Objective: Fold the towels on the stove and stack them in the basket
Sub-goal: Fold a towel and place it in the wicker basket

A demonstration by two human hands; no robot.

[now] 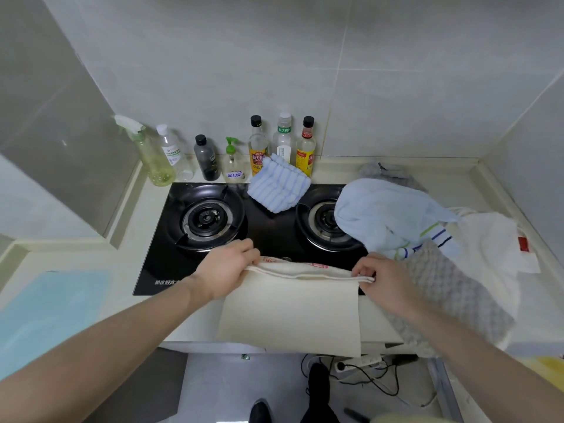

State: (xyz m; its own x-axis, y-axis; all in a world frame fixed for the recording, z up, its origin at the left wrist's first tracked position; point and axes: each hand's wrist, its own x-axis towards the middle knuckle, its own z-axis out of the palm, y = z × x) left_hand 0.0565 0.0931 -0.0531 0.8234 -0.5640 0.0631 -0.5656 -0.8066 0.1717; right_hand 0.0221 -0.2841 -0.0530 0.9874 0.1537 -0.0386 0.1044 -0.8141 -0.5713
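Observation:
A cream towel lies doubled over the front edge of the black gas stove and hangs toward the floor. My left hand grips its upper left corner. My right hand pinches the upper right corner. A folded blue-striped towel rests at the back between the two burners. A light blue towel is heaped over the right burner. Beside it lie a grey waffle towel and a white towel. No basket is in view.
Several bottles and a spray bottle stand along the back wall behind the stove. A light blue board lies on the counter at left. Below the counter edge are cables and a power strip on the floor.

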